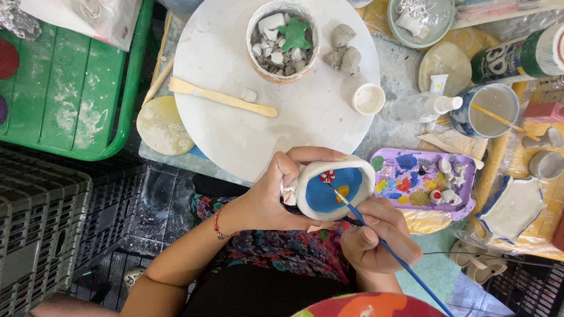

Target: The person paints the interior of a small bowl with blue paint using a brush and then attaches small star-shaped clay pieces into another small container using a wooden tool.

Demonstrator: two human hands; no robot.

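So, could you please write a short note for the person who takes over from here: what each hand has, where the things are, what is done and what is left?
Left hand: holds the small white ceramic cup from its side, tilted so the opening faces up.
Right hand: grips a thin blue-handled brush; its tip is inside the cup.
Things: purple paint palette to the right of the cup; blue mug with a stick in it behind the palette; round white board ahead.
Done: inside is painted blue, with a red-and-white flower and a yellow spot.
Left: outside wall looks unpainted white; details inside seem unfinished.
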